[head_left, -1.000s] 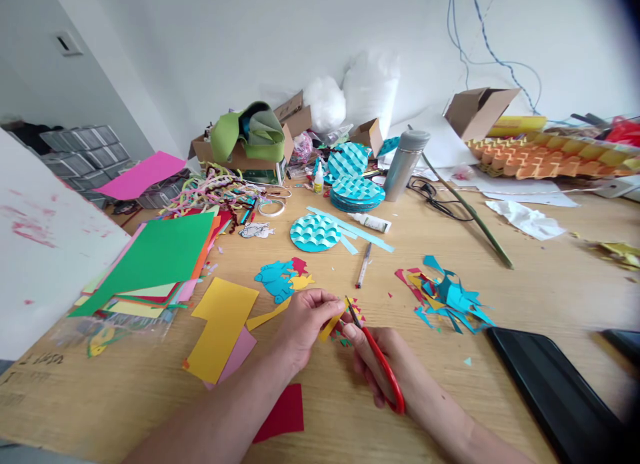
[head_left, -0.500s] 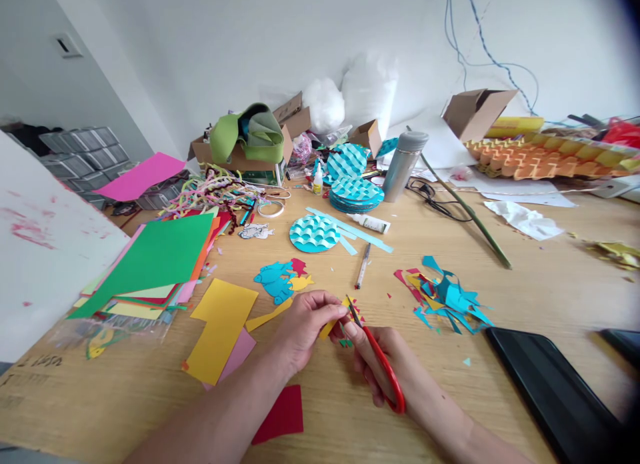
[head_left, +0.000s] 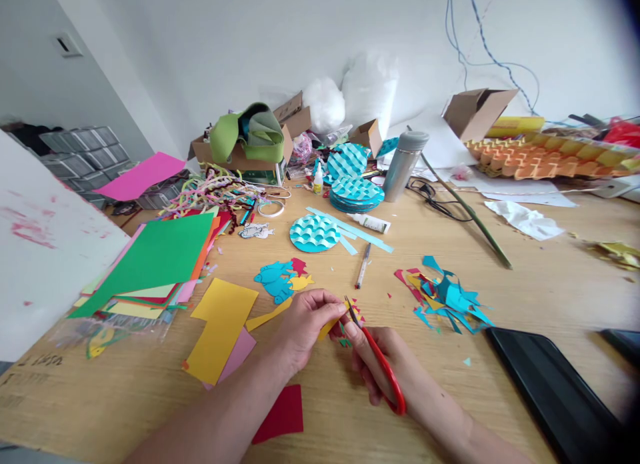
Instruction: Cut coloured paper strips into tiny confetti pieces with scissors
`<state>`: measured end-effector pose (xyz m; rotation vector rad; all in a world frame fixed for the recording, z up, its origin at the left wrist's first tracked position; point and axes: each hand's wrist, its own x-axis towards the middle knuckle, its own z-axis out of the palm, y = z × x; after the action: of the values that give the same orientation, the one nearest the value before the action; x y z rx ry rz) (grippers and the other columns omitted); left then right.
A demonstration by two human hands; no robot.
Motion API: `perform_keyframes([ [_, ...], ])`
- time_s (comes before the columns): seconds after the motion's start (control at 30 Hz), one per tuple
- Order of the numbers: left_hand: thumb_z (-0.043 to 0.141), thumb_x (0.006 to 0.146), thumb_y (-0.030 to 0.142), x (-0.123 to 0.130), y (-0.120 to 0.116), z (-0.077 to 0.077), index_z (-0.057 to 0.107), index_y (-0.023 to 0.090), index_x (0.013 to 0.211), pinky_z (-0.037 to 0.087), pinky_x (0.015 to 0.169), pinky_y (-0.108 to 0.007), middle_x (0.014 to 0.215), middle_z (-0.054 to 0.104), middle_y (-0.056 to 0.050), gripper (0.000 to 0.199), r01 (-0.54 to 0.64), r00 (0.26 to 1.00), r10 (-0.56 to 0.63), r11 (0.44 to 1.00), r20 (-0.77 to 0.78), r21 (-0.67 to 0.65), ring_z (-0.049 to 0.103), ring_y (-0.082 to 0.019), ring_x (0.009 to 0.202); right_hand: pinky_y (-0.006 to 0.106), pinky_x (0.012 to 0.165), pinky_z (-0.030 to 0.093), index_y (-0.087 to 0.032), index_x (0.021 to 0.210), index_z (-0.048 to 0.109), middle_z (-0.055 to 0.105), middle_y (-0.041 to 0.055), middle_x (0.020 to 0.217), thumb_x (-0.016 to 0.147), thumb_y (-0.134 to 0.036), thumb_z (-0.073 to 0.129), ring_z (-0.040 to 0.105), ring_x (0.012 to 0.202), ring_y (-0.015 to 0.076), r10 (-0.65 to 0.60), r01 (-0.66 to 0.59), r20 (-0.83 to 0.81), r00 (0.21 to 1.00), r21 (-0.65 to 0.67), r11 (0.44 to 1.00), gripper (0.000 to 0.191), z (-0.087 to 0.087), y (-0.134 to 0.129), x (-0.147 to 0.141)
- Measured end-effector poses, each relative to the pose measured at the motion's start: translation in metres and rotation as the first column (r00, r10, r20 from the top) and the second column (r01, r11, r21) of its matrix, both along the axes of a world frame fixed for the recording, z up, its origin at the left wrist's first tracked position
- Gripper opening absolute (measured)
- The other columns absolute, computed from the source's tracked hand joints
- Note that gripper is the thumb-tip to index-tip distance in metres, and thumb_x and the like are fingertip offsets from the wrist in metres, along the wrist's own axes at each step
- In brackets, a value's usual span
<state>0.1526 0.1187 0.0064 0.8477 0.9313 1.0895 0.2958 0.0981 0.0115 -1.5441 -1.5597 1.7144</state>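
My left hand [head_left: 310, 324] pinches a small piece of yellow paper [head_left: 327, 328], mostly hidden by the fingers. In my right hand [head_left: 383, 364] are red-handled scissors [head_left: 385, 371], their dark blades beside the yellow paper at my left fingertips. Whether the blades touch the paper is hard to tell. Tiny red, yellow and green paper bits lie on the table just behind and under my hands. Beyond my left hand lie blue paper fish [head_left: 274, 281], a yellow paper fish [head_left: 301, 282] and a red one [head_left: 299, 267].
Yellow paper [head_left: 225, 317] and dark red paper [head_left: 285, 414] lie left and in front. Blue scraps [head_left: 453, 301] and a black phone-like device [head_left: 547, 391] are on the right. A pen [head_left: 363, 265], a scale-patterned disc [head_left: 314, 233] and a grey flask [head_left: 404, 167] stand or lie farther back.
The scissors and my right hand have shifted very slightly. My left hand still pinches the yellow paper in nearly the same place.
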Motion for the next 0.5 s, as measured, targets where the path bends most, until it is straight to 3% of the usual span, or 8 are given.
perform_keyframes([
  [0.5, 0.064, 0.073, 0.021, 0.0005, -0.0009, -0.0031, 0.061, 0.013, 0.062, 0.037, 0.049, -0.023, 0.057, 0.058, 0.000, 0.014, 0.025, 1.000, -0.025, 0.999, 0.015, 0.022, 0.047, -0.009, 0.051, 0.014, 0.029, 0.028, -0.017, 0.057, 0.048, 0.044, -0.0050, 0.037, 0.080, -0.069, 0.043, 0.042, 0.028, 0.0056, -0.038, 0.039, 0.007, 0.999, -0.054, 0.998, 0.057, 0.0000, -0.0004, -0.0020],
])
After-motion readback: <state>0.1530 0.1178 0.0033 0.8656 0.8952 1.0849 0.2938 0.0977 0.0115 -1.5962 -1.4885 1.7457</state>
